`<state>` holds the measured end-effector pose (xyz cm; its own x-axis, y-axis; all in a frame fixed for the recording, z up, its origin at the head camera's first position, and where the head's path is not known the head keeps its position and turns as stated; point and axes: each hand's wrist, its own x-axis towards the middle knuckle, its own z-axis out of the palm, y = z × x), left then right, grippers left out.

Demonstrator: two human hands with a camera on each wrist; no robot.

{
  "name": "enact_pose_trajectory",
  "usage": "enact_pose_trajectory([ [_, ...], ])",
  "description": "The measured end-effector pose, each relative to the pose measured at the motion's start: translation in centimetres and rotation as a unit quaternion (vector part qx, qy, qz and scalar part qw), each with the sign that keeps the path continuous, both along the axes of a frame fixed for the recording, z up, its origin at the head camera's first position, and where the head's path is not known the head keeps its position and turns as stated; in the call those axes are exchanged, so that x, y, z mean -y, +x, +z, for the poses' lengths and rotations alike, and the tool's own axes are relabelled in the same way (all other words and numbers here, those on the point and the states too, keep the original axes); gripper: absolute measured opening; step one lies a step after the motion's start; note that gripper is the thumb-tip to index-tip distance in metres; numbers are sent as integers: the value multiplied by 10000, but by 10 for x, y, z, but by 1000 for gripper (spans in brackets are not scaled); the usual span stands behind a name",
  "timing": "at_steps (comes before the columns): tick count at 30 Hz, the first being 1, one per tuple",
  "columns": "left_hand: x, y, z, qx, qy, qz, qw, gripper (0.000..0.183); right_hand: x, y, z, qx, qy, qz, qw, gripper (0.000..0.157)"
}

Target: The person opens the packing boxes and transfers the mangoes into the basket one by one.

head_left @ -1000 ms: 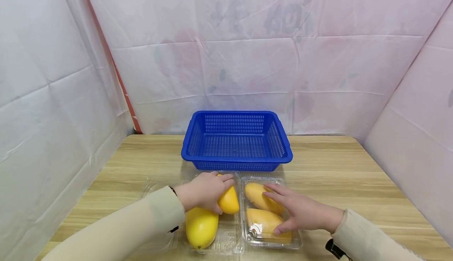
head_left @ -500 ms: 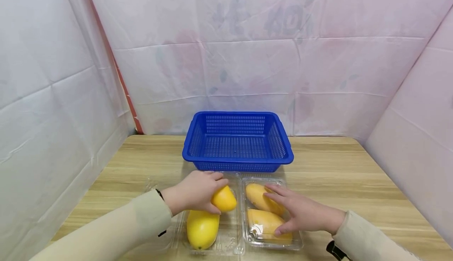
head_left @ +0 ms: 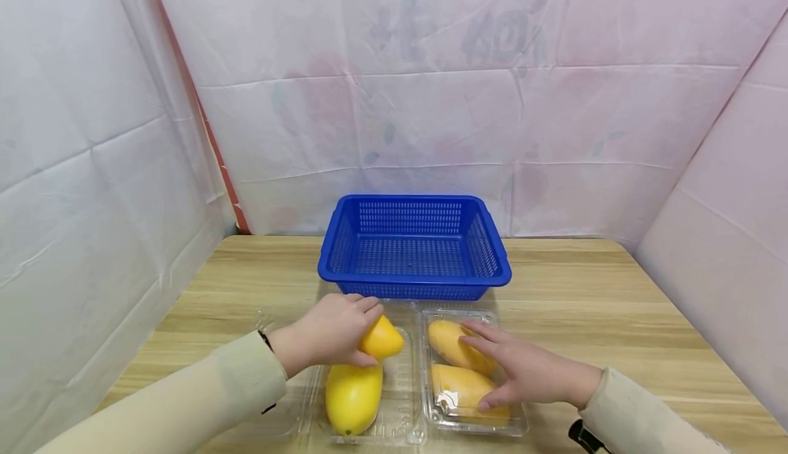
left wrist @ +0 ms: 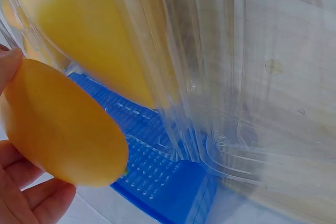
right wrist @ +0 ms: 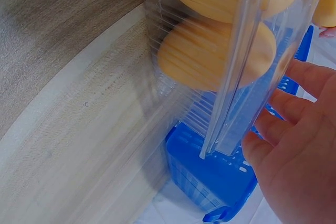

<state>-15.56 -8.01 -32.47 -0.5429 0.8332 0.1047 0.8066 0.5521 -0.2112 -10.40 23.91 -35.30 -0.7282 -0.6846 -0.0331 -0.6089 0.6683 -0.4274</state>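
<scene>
My left hand [head_left: 329, 327] grips an orange-yellow mango [head_left: 383, 339], thumb on one side and fingers on the other; its lower end shows bare in the left wrist view [left wrist: 65, 124]. It is held over an opened clear plastic box [head_left: 400, 406], where a larger yellow mango [head_left: 353, 399] lies at the left. My right hand [head_left: 529, 370] rests with spread fingers on the lid of a closed clear plastic box [head_left: 474, 429]. Inside that box lie two mangoes, a farther one [head_left: 449, 343] and a nearer one [head_left: 455, 389], partly covered by the hand.
A blue plastic basket [head_left: 412, 279] with nothing in it stands just behind the two boxes. The opened box's clear lid [head_left: 280, 399] lies flat to the left, partly under my left sleeve. Wood-grain table [head_left: 591, 303] extends to both sides, with cloth walls [head_left: 431, 119] around it.
My left hand has drawn the smaller mango left and up from the right part of the opened box, over the larger mango. The right hand has stayed on the closed box.
</scene>
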Motion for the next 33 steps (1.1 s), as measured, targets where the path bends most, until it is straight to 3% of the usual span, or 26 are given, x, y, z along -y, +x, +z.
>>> enact_pose_trajectory([
  [12, 4, 3, 7, -112, 125, 50, 9998, 67, 0, -2, 0, 30, -2, -24, 10000, 91],
  [18, 9, 1, 11, -28, 212, 106, 9997, 58, -1, -3, 1, 192, -28, -39, 9998, 92],
  [33, 12, -1, 22, 161, 96, 353, 9992, 60, -3, -8, 0, 322, 23, -54, 9995, 93],
])
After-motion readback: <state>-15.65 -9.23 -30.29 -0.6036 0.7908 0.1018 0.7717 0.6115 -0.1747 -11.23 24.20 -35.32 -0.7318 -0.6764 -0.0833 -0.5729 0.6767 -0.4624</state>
